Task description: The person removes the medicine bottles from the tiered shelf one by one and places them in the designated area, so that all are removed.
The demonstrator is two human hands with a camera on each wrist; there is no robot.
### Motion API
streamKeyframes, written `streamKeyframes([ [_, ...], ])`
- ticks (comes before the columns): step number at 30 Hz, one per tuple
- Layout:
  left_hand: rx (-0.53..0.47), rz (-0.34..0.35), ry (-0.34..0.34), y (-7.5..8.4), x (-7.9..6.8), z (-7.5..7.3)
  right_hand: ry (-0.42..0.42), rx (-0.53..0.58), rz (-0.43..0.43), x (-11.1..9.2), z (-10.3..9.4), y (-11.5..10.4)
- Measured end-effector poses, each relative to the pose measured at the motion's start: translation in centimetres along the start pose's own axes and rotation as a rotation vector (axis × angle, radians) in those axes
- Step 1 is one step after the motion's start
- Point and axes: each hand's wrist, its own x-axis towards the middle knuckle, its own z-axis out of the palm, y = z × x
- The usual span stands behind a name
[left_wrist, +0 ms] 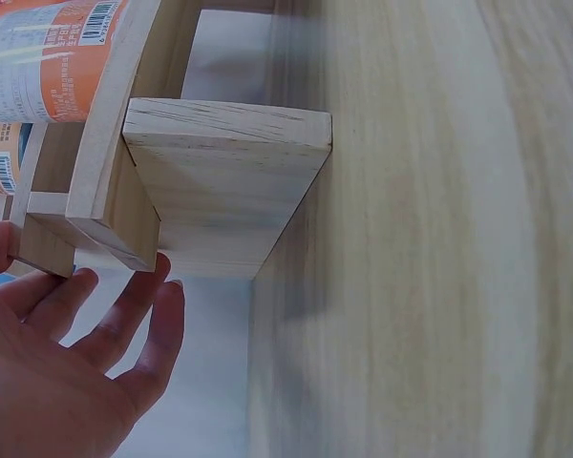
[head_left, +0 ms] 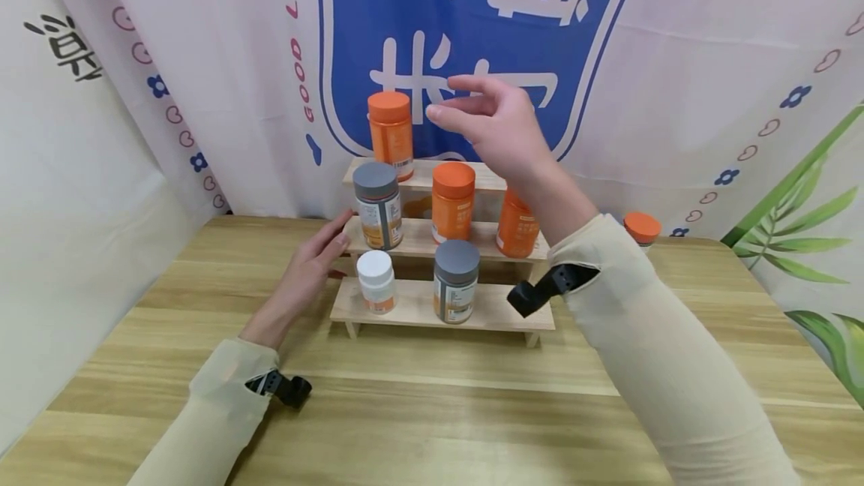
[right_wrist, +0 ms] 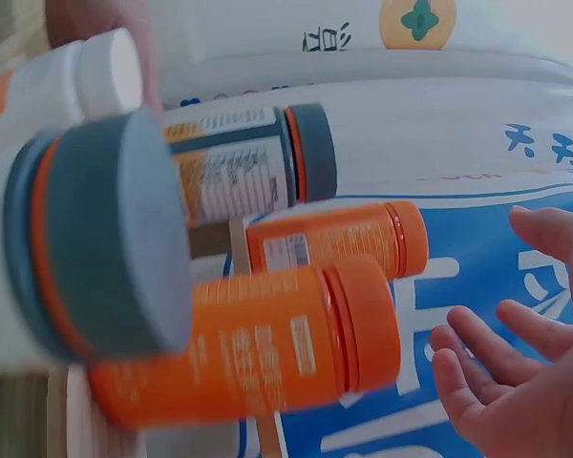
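I have the orange bottle upright on the top tier of the wooden rack. Beside it, my right grip is loosely spread, empty. My left grip, fingers extended, meets the rack's end, though I can't tell how firmly. I'd judge this step as arranging; next calls for clearing the bottle's cap without a knock.

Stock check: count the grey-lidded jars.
2: a grey-lidded jar on the middle shelf, far left; another jar on the bottom shelf, right of the white bottle. The right arm may hide more.
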Motion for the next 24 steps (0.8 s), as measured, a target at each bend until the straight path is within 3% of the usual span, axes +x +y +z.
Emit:
streamKeyframes([
  [9, 0.0, -0.007, -0.001, -0.1, 0.0, -0.2, -0.021, 0.092, 0.066, 1.7, 2.5, -0.6],
  [24, -0.009, -0.004, -0.001, -0.1, 0.1, 0.0, -0.035, -0.024, 0.158, 3.5, 4.8, -0.4],
])
